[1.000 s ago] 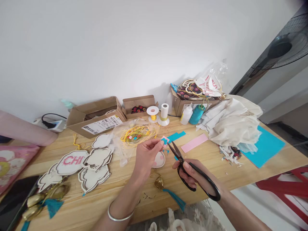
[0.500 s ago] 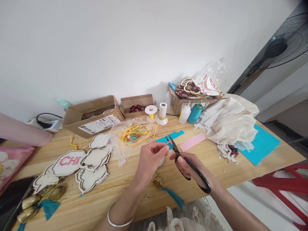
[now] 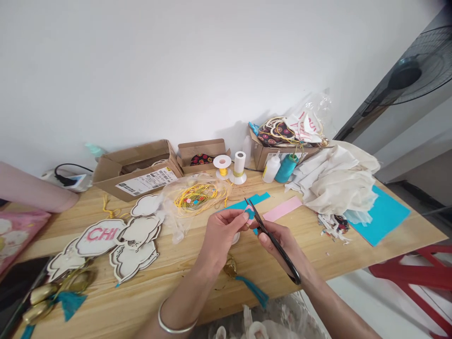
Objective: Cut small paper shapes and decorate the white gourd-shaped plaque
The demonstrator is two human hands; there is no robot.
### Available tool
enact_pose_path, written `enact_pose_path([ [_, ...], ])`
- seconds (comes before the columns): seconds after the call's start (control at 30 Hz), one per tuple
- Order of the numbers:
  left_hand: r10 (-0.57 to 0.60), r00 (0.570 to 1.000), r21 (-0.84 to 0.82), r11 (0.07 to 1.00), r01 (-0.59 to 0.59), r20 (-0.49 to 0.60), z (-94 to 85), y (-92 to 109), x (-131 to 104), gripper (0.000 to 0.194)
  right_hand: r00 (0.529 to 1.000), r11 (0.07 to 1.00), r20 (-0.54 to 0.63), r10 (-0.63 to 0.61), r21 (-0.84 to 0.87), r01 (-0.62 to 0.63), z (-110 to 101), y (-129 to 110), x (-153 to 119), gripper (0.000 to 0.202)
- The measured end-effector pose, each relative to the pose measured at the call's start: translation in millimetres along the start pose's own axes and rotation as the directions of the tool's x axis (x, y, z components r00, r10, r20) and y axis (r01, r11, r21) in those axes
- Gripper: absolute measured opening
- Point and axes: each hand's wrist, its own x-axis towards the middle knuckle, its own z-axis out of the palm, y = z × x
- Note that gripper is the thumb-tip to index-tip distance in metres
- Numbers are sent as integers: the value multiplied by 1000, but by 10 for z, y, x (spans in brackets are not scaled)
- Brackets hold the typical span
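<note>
From the head, near above the left hand and right hand, the camera looks forward and down.

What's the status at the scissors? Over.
Left fingers pinching pink-and-blue piece. Right fingers gripping scissors, blades at piece. Possibly in the way: left fingers, near blades.

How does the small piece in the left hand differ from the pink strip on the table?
The small piece is pink and blue; the pink strip is plain pink. The small piece is held in the left hand; the pink strip lies flat on the table. The small piece, partly hidden, looks far shorter than the pink strip. Both show pink.
</note>
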Motion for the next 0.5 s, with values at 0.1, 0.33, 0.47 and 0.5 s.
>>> enact_pose_path([
  [0.1, -16, 1000, -49, 999, 17, 18, 13, 3, -6, 12, 1000, 1000, 21, -3, 21, 3, 1, -32, -7, 60],
  [0.33, 7, 1000, -39, 999, -7, -8, 36, 11, -18, 14, 1000, 999, 14, 18, 40, -19, 4, -38, -4, 62],
  [0.47, 17, 999, -32, 999, -18, -29, 52, 1, -33, 14, 1000, 998, -5, 14, 57, -14, 25, -20, -5, 61],
  [0.5, 19, 999, -32, 999, -20, -29, 55, -3, -36, 14, 1000, 998, -11, 13, 61, -12, 30, -17, -4, 61],
])
